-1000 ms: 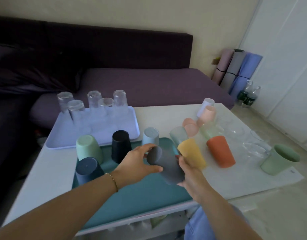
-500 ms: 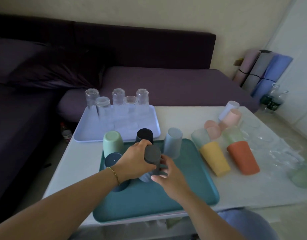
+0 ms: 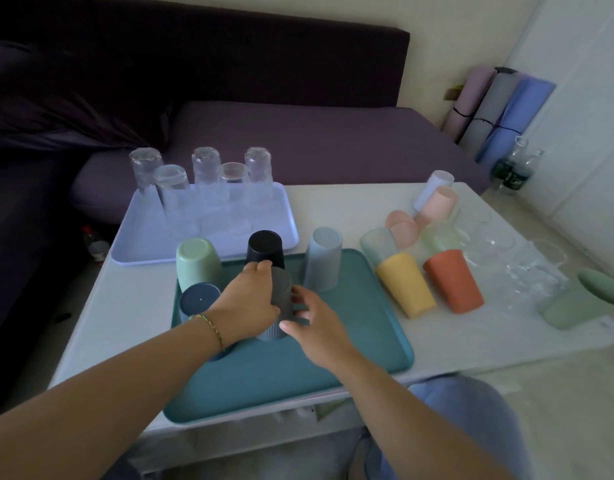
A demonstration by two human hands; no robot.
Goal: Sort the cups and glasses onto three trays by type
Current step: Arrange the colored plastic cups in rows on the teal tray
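A dark grey ribbed cup (image 3: 282, 306) stands upside down on the teal tray (image 3: 350, 348). My left hand (image 3: 250, 303) wraps its left side. My right hand (image 3: 316, 323) touches its lower right side with fingers spread. Around it on the tray stand a green cup (image 3: 197, 263), a black cup (image 3: 266, 249), a navy cup (image 3: 198, 299) and a pale blue cup (image 3: 323, 258), all inverted. Several clear glasses (image 3: 201, 174) stand inverted on the lilac tray (image 3: 142, 244).
Unsorted on the white table (image 3: 333, 206) at right: a yellow cup (image 3: 406, 284), an orange cup (image 3: 454, 280), pink cups (image 3: 437, 202), clear glasses (image 3: 527, 268), and a green cup (image 3: 582, 299) near the right edge. A purple sofa stands behind.
The grey cup went from tilted in the air to standing inverted on the teal tray. My view shifted left, and my right hand slid down to its base.
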